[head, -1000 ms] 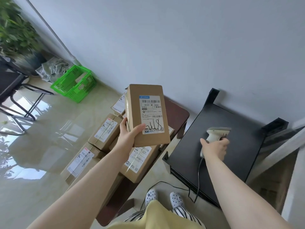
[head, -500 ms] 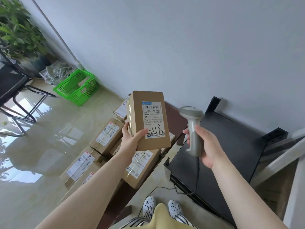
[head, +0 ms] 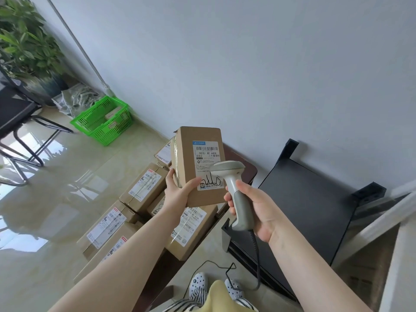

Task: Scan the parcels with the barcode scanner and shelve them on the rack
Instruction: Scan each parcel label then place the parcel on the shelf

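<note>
Left hand (head: 177, 194) grips parcel (head: 198, 163) upright at frame centre, label facing cam. Right hand (head: 254, 208), fingers wrapped round scanner (head: 234, 190) handle, head over label. Scan underway, prob. Black rack (head: 310, 199) centre-right looks bare; approx 6 parcels wait on tabletop (head: 249, 172).

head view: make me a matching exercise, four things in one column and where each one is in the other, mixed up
Things:
1. barcode scanner
2. raised parcel
3. green basket
4. potted plant

Places:
A. on the floor by the wall
B. top left corner
C. in the left hand
D. in the right hand

Pairs: 1-D, 2-C, 3-A, 4-B
</note>
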### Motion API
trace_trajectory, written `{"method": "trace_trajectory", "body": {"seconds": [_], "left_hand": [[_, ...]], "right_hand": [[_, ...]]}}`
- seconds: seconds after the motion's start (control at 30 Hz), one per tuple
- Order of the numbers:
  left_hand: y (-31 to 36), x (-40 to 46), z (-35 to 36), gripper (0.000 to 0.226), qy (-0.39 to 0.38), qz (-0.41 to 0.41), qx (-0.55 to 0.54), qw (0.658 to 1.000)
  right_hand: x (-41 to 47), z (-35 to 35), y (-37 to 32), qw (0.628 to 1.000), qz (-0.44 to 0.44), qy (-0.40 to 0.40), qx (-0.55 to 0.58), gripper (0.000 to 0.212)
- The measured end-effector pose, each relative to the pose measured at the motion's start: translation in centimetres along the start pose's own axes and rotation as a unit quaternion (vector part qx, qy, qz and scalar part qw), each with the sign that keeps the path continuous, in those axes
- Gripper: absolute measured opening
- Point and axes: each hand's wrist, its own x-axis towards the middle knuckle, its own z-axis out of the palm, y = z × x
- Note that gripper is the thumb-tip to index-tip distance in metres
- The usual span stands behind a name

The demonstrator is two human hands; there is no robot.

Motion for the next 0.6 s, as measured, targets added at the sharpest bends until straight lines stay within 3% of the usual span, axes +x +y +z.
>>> {"method": "trace_trajectory", "body": {"seconds": [0.27,0.6], "left_hand": [[-0.3,-0.1,-0.3,0.132,0.000,0.001,0.015,1.000],[-0.8,-0.5,0.2,0.129,-0.016,0.002,0.025,1.000]], "right_hand": [[-0.4,0.5,0.1,1.000,-0.020,-0.005,-0.001,0.040],[-0.1,1.9,-2.0,0.997,-0.049,-0.044,0.044,0.043]]}}
